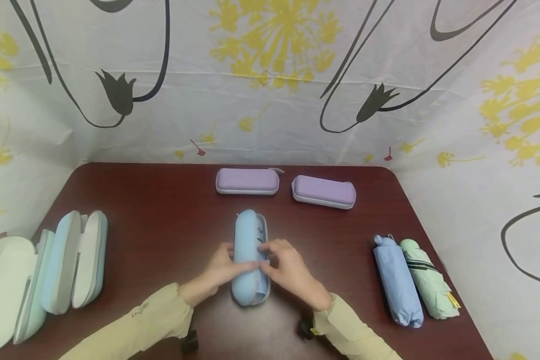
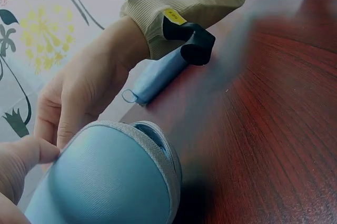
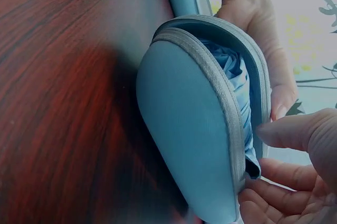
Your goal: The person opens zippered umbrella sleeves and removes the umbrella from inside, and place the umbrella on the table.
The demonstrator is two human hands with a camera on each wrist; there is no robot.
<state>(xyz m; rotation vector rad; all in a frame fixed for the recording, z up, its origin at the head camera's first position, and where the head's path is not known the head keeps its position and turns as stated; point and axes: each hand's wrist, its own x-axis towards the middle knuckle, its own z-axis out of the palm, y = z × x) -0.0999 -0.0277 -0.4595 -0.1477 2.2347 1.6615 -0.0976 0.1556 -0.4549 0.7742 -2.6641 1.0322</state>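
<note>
A light-blue zip case (image 1: pixel 246 235) lies lengthwise at the middle of the table, its lid parted along the right side. Crumpled blue fabric (image 3: pixel 238 79) shows inside the gap in the right wrist view; the rest of it is hidden. My left hand (image 1: pixel 218 269) grips the case from the left, thumb laid across the top of the lid. At the opening on the right is my right hand (image 1: pixel 293 270). Its thumb presses the lid's edge and its curled fingers hold the rim, as the right wrist view shows. Both thumbs almost meet over the lid.
Two purple cases (image 1: pixel 247 181) (image 1: pixel 324 191) lie at the back of the table. On the left stand an opened blue case (image 1: pixel 63 262) and an opened mint case (image 1: pixel 9 287). A folded blue umbrella (image 1: pixel 398 282) and a mint umbrella (image 1: pixel 429 282) lie side by side on the right.
</note>
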